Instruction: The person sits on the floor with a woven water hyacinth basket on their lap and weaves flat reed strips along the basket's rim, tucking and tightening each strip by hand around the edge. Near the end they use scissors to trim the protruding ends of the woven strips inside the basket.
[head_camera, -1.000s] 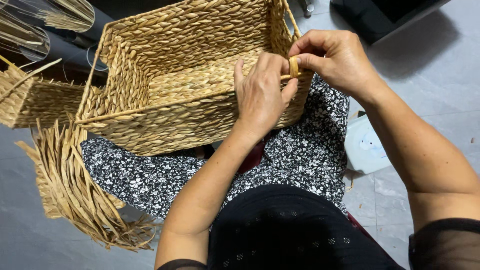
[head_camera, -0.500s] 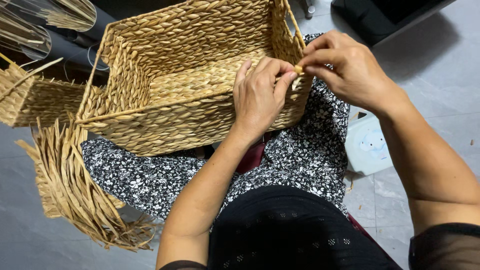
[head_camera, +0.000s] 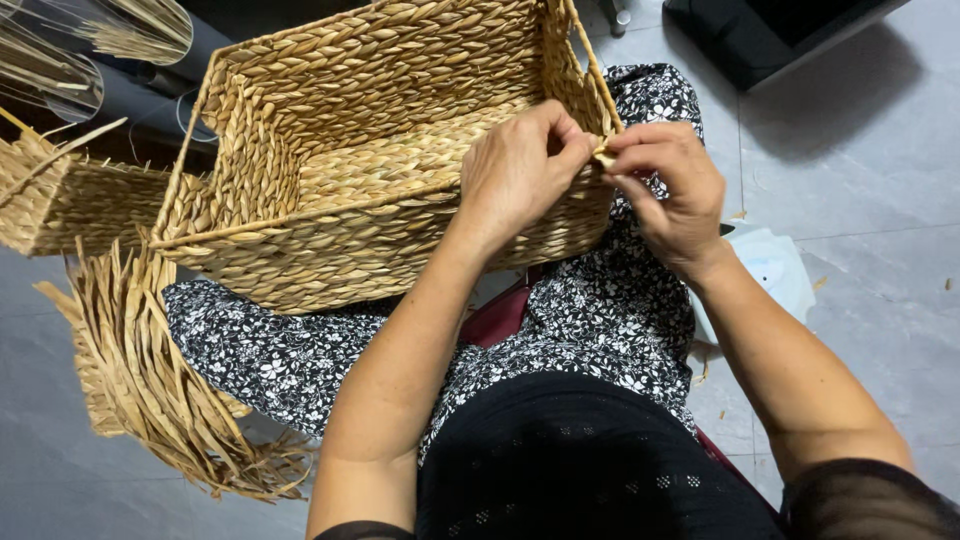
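A rectangular woven straw basket (head_camera: 330, 130) lies tipped on my lap, its opening facing me. My left hand (head_camera: 515, 170) rests on the basket's near right corner, fingers curled over the rim. My right hand (head_camera: 670, 190) is just outside that corner and pinches a short straw strand end (head_camera: 604, 154) between thumb and fingertips. The two hands meet at the corner, fingertips almost touching.
An unfinished woven piece with loose straw ends (head_camera: 140, 370) hangs at my left knee. Another woven basket (head_camera: 60, 200) sits at the far left. Clear tubes holding straw (head_camera: 90, 40) lie top left. A dark box (head_camera: 770, 30) stands top right on the grey tiled floor.
My right hand has dropped from above the basket's corner to beside it, still pinching the strand. My left hand has stayed on the rim.
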